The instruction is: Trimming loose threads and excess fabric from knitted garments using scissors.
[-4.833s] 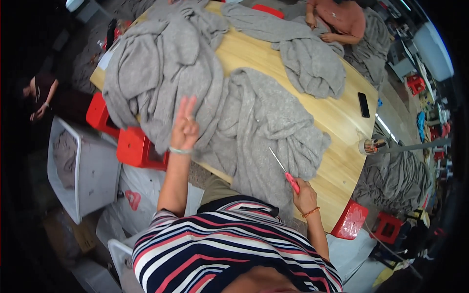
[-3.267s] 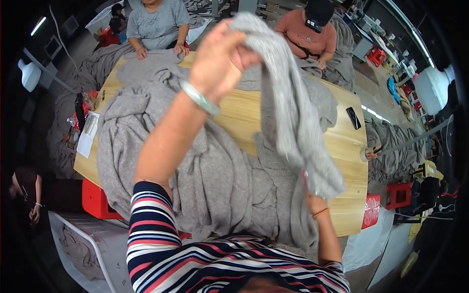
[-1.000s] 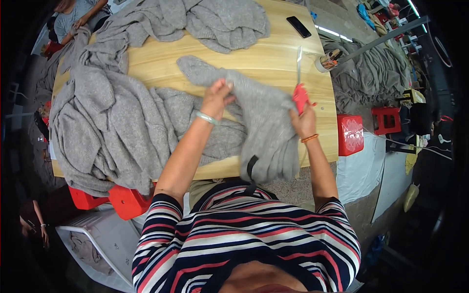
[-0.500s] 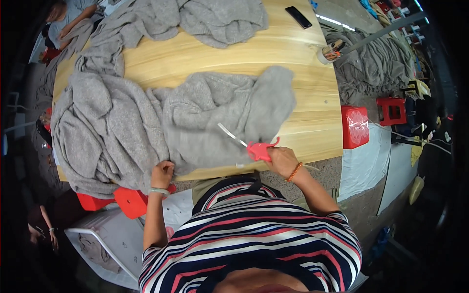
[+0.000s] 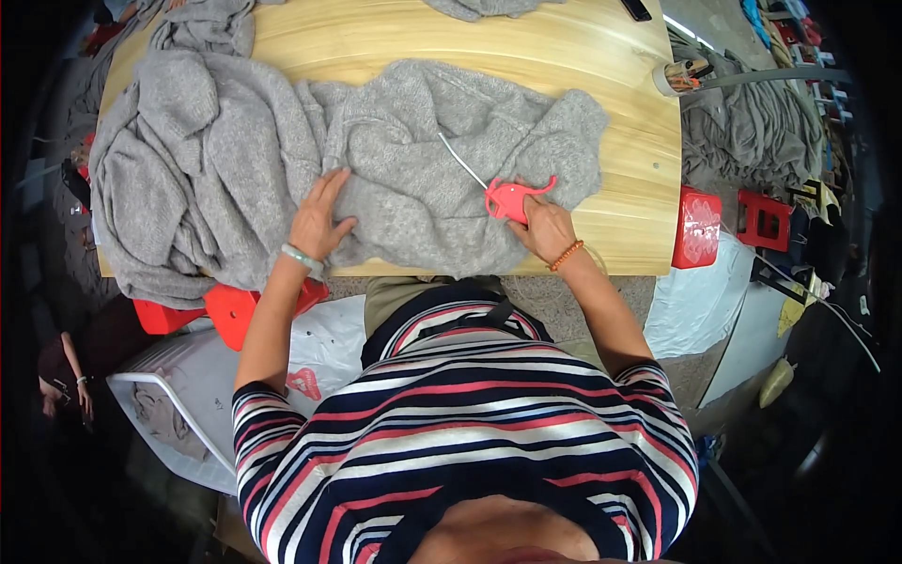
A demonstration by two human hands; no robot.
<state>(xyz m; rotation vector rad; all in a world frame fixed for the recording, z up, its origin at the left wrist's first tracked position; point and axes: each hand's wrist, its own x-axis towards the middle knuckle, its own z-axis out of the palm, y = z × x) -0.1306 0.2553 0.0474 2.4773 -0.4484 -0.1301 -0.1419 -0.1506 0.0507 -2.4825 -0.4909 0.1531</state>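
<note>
Here the left hand [image 5: 318,218] lies flat, grip released, pinning the grey knit garment [image 5: 442,179] spread on the wooden counter [image 5: 601,56]; the right hand [image 5: 545,228] clenches red-handled scissors [image 5: 510,197], blade resting across the cloth, beyond which more grey knits [image 5: 188,160] are heaped

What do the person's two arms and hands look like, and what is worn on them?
Both forearms are bare. The sleeves of a top striped in navy, white and red-pink end above the elbows. The left hand has a pale green bangle at the wrist. The right hand has a bracelet of orange-brown beads. No gloves or rings show.
</note>
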